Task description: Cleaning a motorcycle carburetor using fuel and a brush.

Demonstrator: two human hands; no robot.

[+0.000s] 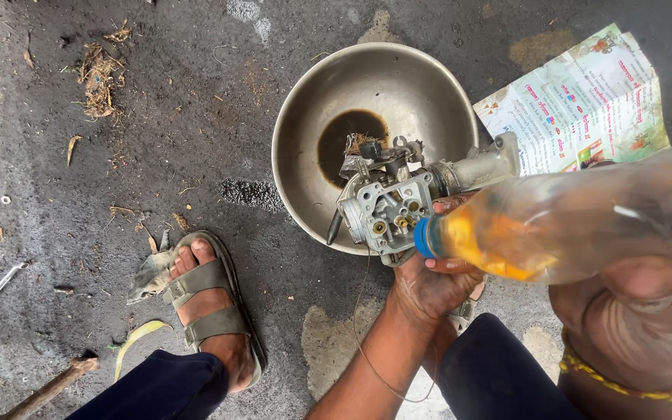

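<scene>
Left hand: my left hand (429, 284) grasps the carburetor (398, 198) from below, fingers wrapped around its near side, palm up.
Right hand: my right hand (647, 303) is clenched around the body of the bottle (577, 222), close to the lens and blurred; the thumb presses into the plastic.
Carburetor: it hangs over the near rim of the bowl (297, 117), open face with its brass jets turned toward me, the pale intake tube pointing to the bowl's right edge.
Bottle: clear plastic, tilted nearly flat, blue neck (425, 237) just beside the jets, amber liquid pooled at the neck end.
Bowl: steel, on the ground, a dark puddle (351, 140) with bits of debris at its bottom.
Step in hand, as I judge it: rinsing the jets with the liquid, runoff caught in the bowl.
Doing it well: I keep the carburetor inside the rim so drips land in the bowl, not on my sandal (211, 303) or the leaflet (585, 101) at the bowl's far right.
Pour: I squeeze gently and keep the neck aimed at the jets, apart from them, so the stream stays thin.
Grip: I hold the left wrist steady; wet metal will likely be slippery.
Risk: too steep a tilt may flood over my fingers.
</scene>
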